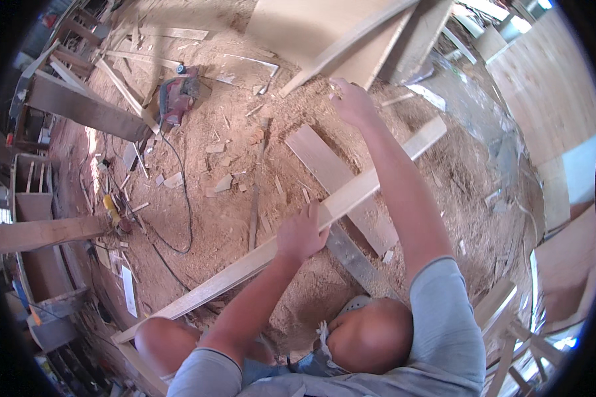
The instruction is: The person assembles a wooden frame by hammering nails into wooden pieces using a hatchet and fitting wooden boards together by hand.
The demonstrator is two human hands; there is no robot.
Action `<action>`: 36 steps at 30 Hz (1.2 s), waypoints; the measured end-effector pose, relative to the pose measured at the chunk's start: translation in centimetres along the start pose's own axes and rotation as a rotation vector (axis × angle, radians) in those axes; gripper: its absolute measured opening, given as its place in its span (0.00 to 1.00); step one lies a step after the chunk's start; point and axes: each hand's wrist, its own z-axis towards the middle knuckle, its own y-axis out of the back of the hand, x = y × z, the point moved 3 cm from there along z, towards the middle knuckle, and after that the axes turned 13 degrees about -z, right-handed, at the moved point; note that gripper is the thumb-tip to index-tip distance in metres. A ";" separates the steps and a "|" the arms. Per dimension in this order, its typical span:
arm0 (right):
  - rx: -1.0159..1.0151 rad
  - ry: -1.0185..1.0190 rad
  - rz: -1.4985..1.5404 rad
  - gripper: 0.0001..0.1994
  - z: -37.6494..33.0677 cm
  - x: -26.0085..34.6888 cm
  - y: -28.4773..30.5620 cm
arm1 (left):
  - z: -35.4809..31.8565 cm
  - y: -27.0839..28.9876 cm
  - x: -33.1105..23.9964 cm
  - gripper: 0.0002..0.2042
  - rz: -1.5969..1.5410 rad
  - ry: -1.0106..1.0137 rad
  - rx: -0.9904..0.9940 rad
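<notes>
A long pale wooden strip point(232, 274) runs diagonally in front of me, from beside my left knee up to the right. My left hand point(301, 235) is closed round its middle, the thumb on the near side. My right arm reaches over the strip's far part. Beyond it, my right hand point(354, 106) is raised, with thumb and forefinger apart and the other fingers partly hidden. It appears nearest to the leaning panels, and I see nothing held in it. Beneath the strip, a flat wooden board point(321, 159) lies on the sawdust, with a greyish plank point(357, 258) close by.
A red power tool point(177, 99) with a dark cord lies at the far left; a yellow-handled tool point(111, 210) is nearer. Large panels point(311, 33) and a batten point(351, 46) lean at the back. Wooden frames point(36, 198) stand left, plywood sheets point(543, 92) right. Offcuts litter the sawdust.
</notes>
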 end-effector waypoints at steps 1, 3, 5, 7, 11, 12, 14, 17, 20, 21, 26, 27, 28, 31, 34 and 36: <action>0.112 -0.084 -0.075 0.27 2.3 0.3 -1.3 | 0.0 0.0 0.1 0.31 0.024 -0.002 -0.035; 0.149 -0.057 -0.104 0.31 6.1 1.1 -2.9 | 0.0 -0.3 0.3 0.30 0.040 -0.047 -0.026; 0.235 -0.105 -0.191 0.36 9.7 1.6 -3.9 | 0.1 -0.3 0.6 0.30 0.028 -0.058 -0.073; 0.212 -0.148 -0.180 0.38 12.8 1.7 -4.3 | 0.2 -0.1 0.8 0.29 0.027 -0.054 -0.107; 0.164 -0.204 -0.111 0.33 16.0 0.2 -6.3 | 0.1 -0.2 1.0 0.30 -0.073 0.014 0.039; 0.159 -0.183 -0.111 0.33 16.1 -0.1 -7.0 | 0.2 -0.3 0.9 0.31 -0.066 0.004 0.071; -0.075 -0.217 -0.075 0.32 15.4 -0.5 -7.6 | 0.1 -0.2 0.9 0.31 -0.051 0.025 0.068; -0.311 -0.282 0.161 0.23 13.3 0.3 -7.2 | 0.1 -0.2 0.7 0.32 -0.020 0.012 0.081; -0.514 -0.227 0.423 0.22 11.3 2.2 -3.4 | 0.0 -0.3 0.6 0.32 -0.009 0.002 0.051; -0.575 -0.222 0.496 0.25 10.7 2.5 -1.3 | 0.1 -0.3 0.6 0.32 -0.008 0.000 0.013; -0.787 -0.152 0.639 0.33 6.8 -1.5 11.3 | 0.2 -0.7 0.7 0.29 -0.053 -0.026 -0.019; -0.756 -0.167 0.529 0.35 5.5 -3.2 13.6 | 0.2 -0.9 0.8 0.28 -0.068 0.005 -0.013; -0.751 -0.154 0.407 0.37 3.6 -5.2 15.7 | 0.3 -1.0 0.6 0.28 -0.059 -0.024 0.024; -0.757 -0.237 0.281 0.38 -4.4 -12.1 20.6 | 0.4 -0.9 0.1 0.26 0.010 -0.087 -0.034; -0.381 -0.611 0.278 0.23 -15.4 -19.1 22.6 | 0.4 -0.7 -0.5 0.28 0.066 -0.058 -0.031; -0.400 -0.561 -0.002 0.20 -24.3 -21.0 22.3 | 0.5 -0.7 -0.8 0.29 0.070 -0.012 0.028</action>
